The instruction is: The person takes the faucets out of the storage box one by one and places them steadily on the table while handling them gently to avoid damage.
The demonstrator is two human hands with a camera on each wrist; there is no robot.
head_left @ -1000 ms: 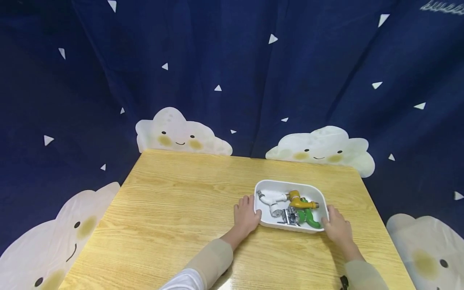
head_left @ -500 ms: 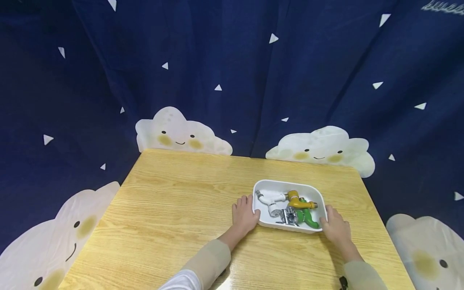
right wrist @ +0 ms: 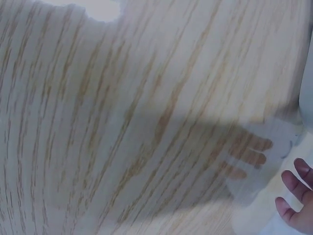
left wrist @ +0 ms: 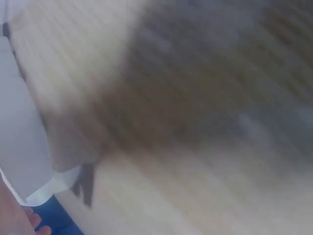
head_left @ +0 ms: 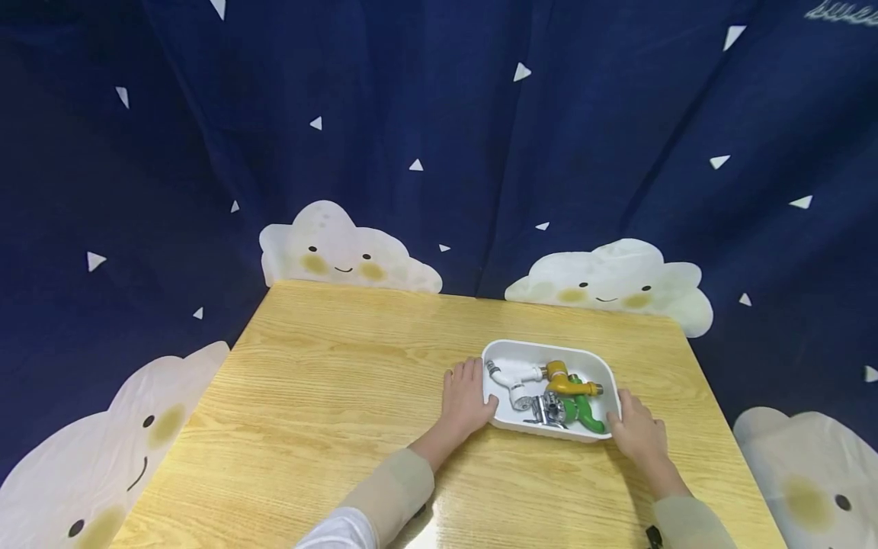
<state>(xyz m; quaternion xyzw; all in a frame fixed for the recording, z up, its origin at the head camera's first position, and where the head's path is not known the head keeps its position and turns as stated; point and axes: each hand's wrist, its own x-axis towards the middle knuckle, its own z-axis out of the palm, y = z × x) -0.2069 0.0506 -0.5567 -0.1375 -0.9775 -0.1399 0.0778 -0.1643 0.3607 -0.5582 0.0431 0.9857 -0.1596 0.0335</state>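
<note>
A white rectangular plastic tub [head_left: 507, 421] sits on the wooden table, right of centre, in the head view. My left hand [head_left: 466, 396] is at its left end, thumb over the rim and fingers stretched along the outer wall. At the opposite end my right hand [head_left: 638, 431] holds the rim, thumb inside and fingers outside. Inside lie a white tap [head_left: 511, 380], a yellow-orange tap [head_left: 569, 386] and a green tap [head_left: 584, 414] with a chrome part [head_left: 549, 408] beside it. The right wrist view shows spread, slightly bent fingers [right wrist: 293, 186] near the white wall.
The wooden table [head_left: 329, 396] runs back to a dark blue curtain [head_left: 384, 91] with white triangles and smiling clouds. Its surface stretches left of the tub. Both wrist views show mostly wood grain and shadow.
My left fingers have slid a little forward along the tub's side and straightened. The right hand keeps its hold, and the tub and its contents stay almost in place.
</note>
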